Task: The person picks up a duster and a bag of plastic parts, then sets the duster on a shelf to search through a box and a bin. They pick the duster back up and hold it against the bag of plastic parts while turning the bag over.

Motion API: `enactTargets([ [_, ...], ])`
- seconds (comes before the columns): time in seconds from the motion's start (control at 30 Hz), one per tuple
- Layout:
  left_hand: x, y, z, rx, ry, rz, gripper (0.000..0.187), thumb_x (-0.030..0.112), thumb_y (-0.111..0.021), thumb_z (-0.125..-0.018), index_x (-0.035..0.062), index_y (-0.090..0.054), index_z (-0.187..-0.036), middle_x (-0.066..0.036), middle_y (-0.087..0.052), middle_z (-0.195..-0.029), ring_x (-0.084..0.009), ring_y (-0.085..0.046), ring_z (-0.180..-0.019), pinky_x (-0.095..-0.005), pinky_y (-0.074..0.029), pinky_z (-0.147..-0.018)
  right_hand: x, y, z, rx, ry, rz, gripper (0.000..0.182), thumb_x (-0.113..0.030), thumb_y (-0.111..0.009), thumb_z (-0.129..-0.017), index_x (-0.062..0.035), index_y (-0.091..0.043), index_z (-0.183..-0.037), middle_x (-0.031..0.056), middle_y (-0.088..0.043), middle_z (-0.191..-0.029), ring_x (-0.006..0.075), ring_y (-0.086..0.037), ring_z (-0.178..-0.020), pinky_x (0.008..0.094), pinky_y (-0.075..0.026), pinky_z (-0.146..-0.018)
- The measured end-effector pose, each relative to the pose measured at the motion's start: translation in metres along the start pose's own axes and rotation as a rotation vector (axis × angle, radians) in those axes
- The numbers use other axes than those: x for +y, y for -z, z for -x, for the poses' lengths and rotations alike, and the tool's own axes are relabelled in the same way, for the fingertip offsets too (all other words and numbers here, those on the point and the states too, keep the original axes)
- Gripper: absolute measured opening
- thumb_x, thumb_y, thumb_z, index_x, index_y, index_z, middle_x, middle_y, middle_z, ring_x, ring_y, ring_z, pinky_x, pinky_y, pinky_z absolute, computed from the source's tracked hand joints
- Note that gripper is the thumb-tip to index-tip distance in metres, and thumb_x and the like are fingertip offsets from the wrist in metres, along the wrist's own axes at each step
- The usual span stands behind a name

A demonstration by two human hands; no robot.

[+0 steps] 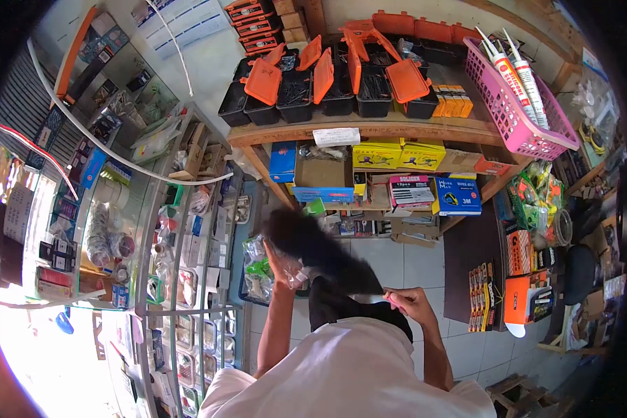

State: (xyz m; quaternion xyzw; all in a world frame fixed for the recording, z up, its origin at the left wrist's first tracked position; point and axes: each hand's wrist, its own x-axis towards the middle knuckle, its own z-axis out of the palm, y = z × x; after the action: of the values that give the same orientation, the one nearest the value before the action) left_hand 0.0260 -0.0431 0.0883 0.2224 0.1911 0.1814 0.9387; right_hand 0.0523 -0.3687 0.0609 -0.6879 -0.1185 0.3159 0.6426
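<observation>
My right hand (409, 304) is closed round the pale handle of a dark, fluffy duster (324, 254). The duster slants up and left across my front, its head blurred. Beyond its left side, my left hand (279, 266) is partly covered by the duster. A clear plastic packet (296, 274) shows at the fingers of that hand, which seem bent round it. What is inside the packet I cannot make out. Below and left of this hand sits a dark basket with plastic bags (258, 279) in it.
Ahead stands a wooden shelf (292, 131) with black bins under orange lids (263, 81). A pink basket (529, 132) holding sealant tubes is at its right end. Glass display cases (146, 265) line the left. Boxed goods (528, 303) stand on the right, above a tiled floor (423, 268).
</observation>
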Motion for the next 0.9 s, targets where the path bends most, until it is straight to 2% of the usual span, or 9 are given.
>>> enactTargets([
  [0.07,-0.003,0.044,-0.016,0.016,-0.017,0.095,0.089,0.077,-0.039,-0.08,0.0114,-0.042,-0.14,-0.012,-0.056,-0.122,-0.0304,-0.055,-0.106,-0.0492,-0.046,-0.092,0.0,-0.002,0.0,-0.014,0.049,0.016,0.023,-0.02,-0.059,-0.092,-0.0016,-0.072,-0.099,0.0014,-0.06,-0.064,0.0045,-0.044,-0.049,0.0192,-0.035,-0.044],
  [0.13,0.003,0.047,-0.006,-0.433,0.266,0.221,0.075,0.066,-0.038,-0.089,0.0117,-0.041,-0.14,-0.012,-0.054,-0.127,-0.0304,-0.052,-0.115,-0.0499,-0.042,-0.098,-0.001,-0.004,-0.002,0.072,-0.037,0.008,0.023,-0.02,-0.059,-0.092,-0.0013,-0.071,-0.1,0.002,-0.061,-0.065,0.0051,-0.047,-0.051,0.0193,-0.037,-0.045],
  [0.2,0.002,0.044,-0.004,-0.237,0.247,0.106,0.072,0.063,-0.042,-0.089,0.0093,-0.044,-0.136,-0.013,-0.056,-0.122,-0.0289,-0.054,-0.111,-0.049,-0.043,-0.098,-0.017,-0.006,-0.002,0.0,-0.019,0.001,0.023,-0.02,-0.059,-0.092,-0.0009,-0.071,-0.099,0.0019,-0.062,-0.067,0.0053,-0.047,-0.051,0.0195,-0.037,-0.046],
  [0.27,-0.01,0.074,-0.02,-0.109,-0.079,-0.229,0.083,0.071,-0.049,-0.081,0.0083,-0.045,-0.135,-0.014,-0.058,-0.12,-0.0285,-0.057,-0.105,-0.0482,-0.046,-0.094,-0.021,-0.01,-0.001,-0.061,-0.006,-0.013,0.023,-0.019,-0.059,-0.092,-0.0006,-0.071,-0.098,0.0019,-0.062,-0.068,0.0055,-0.048,-0.052,0.0196,-0.038,-0.046],
  [0.33,-0.03,0.138,-0.039,-0.143,-0.094,0.199,0.099,0.08,-0.044,-0.076,0.0075,-0.035,-0.142,-0.013,-0.05,-0.13,-0.0317,-0.052,-0.113,-0.0461,-0.044,-0.095,-0.014,-0.011,-0.006,-0.013,0.154,0.074,0.023,-0.019,-0.059,-0.093,-0.0001,-0.071,-0.095,0.0012,-0.062,-0.069,0.0048,-0.047,-0.052,0.0197,-0.037,-0.047],
  [0.4,-0.002,0.073,-0.012,-0.127,0.3,0.138,0.097,0.074,-0.051,-0.077,0.0072,-0.03,-0.144,-0.019,-0.051,-0.127,-0.0304,-0.055,-0.111,-0.0506,-0.046,-0.095,0.01,-0.006,-0.012,0.087,0.198,0.074,0.022,-0.018,-0.06,-0.092,-0.0001,-0.071,-0.099,0.0001,-0.062,-0.07,0.005,-0.049,-0.056,0.0209,-0.039,-0.05],
  [0.57,-0.005,0.035,-0.006,-0.258,0.265,0.181,0.102,0.084,-0.041,-0.072,0.0142,-0.028,-0.146,-0.028,-0.033,-0.142,-0.0529,-0.034,-0.126,-0.0708,-0.028,-0.099,-0.051,0.005,-0.003,0.404,0.205,-0.088,0.023,-0.02,-0.058,-0.094,-0.0016,-0.069,-0.101,-0.0006,-0.057,-0.067,0.0015,-0.042,-0.05,0.0177,-0.032,-0.045],
  [0.73,-0.006,0.016,-0.001,-0.311,0.311,0.171,0.103,0.083,-0.041,-0.073,0.0114,-0.028,-0.146,-0.028,-0.032,-0.143,-0.0514,-0.034,-0.127,-0.0679,-0.028,-0.101,-0.122,0.03,-0.026,0.513,0.328,-0.087,0.035,-0.031,-0.052,-0.097,-0.0014,-0.066,-0.108,0.003,-0.061,-0.073,0.0016,-0.041,-0.045,0.0165,-0.029,-0.04],
  [0.9,-0.014,0.011,-0.006,-0.34,0.368,0.254,0.103,0.082,-0.042,-0.075,0.0082,-0.027,-0.146,-0.028,-0.037,-0.14,-0.05,-0.035,-0.127,-0.0641,-0.03,-0.102,-0.211,0.024,-0.083,0.329,0.501,-0.227,0.044,-0.027,-0.053,-0.094,-0.0019,-0.051,-0.13,0.0094,-0.06,-0.096,0.0027,-0.044,-0.052,0.017,-0.032,-0.043],
])
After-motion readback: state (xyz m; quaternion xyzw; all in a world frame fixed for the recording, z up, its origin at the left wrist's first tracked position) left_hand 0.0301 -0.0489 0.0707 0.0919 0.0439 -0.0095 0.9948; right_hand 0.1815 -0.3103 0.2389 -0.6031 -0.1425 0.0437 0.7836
